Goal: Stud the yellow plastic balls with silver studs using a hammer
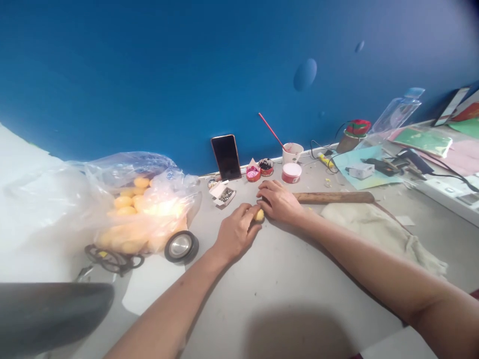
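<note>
Near the middle of the grey table my left hand pinches a small, rounded yellow piece between thumb and fingers. My right hand is right beside it, its fingers curled and close together at the piece's far side. Whatever those fingers hold is hidden. From behind the right hand a wooden stick runs to the right; its left end is out of sight. Just beyond my left hand lies an opened small white box with shiny metal bits inside.
A clear plastic bag of round yellow things fills the left, with a black-rimmed round metal object before it. A phone leans on the blue wall. A paper cup and small tubs stand behind; a pale cloth lies right.
</note>
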Motion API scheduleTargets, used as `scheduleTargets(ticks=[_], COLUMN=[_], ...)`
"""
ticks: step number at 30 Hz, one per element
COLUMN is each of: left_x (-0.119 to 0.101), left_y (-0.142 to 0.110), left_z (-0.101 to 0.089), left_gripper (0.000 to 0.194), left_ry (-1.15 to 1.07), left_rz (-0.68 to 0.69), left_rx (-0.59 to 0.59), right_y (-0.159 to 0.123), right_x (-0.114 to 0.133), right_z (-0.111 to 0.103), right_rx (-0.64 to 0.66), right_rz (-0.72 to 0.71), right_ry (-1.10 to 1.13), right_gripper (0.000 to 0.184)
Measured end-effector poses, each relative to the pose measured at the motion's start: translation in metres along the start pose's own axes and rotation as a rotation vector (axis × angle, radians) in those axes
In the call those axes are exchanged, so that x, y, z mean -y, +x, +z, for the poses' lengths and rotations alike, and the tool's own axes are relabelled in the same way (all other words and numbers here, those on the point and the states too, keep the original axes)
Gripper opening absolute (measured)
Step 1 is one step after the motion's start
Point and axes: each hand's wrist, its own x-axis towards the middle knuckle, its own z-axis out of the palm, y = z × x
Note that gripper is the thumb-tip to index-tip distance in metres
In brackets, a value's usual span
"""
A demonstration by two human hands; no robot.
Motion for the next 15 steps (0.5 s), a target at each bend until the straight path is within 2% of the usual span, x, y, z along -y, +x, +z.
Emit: scheduleTargets(ticks=[5, 8, 11, 15], left_x=[0.001, 0.004, 0.007, 0.009], left_y=[0.003, 0.005, 0.006, 0.006], left_z=[-0.003, -0.005, -0.003, -0.002], left_gripper=[0.022, 0.026, 0.031, 0.024], left_ry=[-0.095, -0.14, -0.181, -0.186], left_rz=[-0.079, -0.102, -0.107, -0.147], left_rx=[-0.038, -0.046, -0.084, -0.155], right_y=[0.0, 0.0, -0.001, -0.003], right_x=[0.0, 0.001, 0.005, 0.011], right_z=[0.0, -0.002, -0.005, -0.009], right_rx=[-0.019, -0.015, 0.048, 0.128], right_rz=[-0.042, -0.07, -0.152, -0.211], right_ry=[0.063, 0.086, 0.1, 0.103], right_gripper=[0.016, 0.018, 0.025, 0.026])
